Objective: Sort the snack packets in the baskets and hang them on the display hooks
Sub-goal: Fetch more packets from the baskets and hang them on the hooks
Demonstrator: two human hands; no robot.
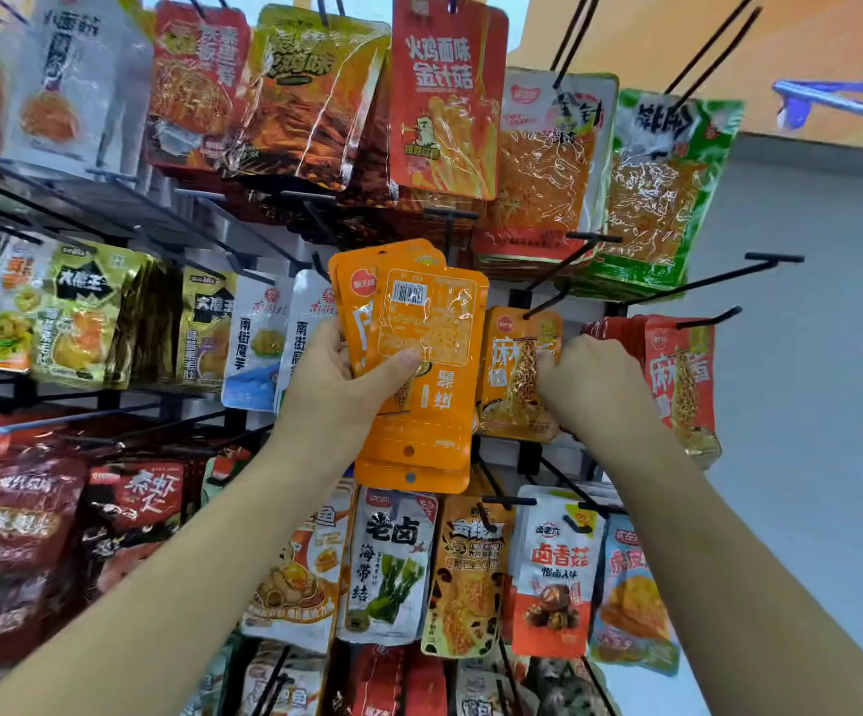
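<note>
My left hand point(347, 379) grips a stack of orange snack packets point(419, 354) in front of the display rack, thumb pressed on the front one. The front packet is upside down, back side with barcode facing me, hang holes at the bottom. My right hand point(589, 385) pinches the right edge of an orange packet point(514, 374) that hangs on a black hook point(548, 302) just right of the stack. A red packet of similar design point(682, 374) hangs on the hook to the right.
The rack is full of hanging packets: red and orange ones on the top row point(445, 95), yellow-black point(83, 312) and white ones at left, dark red bags point(16, 534) lower left. A bare hook point(729, 273) juts out at the right, beside a grey wall point(822, 354).
</note>
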